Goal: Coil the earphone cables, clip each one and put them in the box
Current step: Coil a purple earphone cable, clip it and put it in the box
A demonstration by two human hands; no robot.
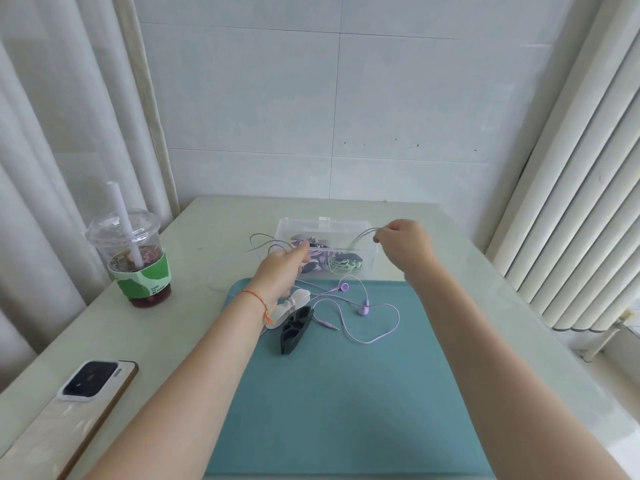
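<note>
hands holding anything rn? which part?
Both hold one thin purple earphone cable stretched above the clear plastic box: right hand pinches one stretch, left hand grips looped cable further along.

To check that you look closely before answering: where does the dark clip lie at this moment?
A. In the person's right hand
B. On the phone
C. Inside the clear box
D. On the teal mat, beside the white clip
D: the dark clip lies on the teal mat next to the white clip, near the left hand, outside the clear box.
</note>
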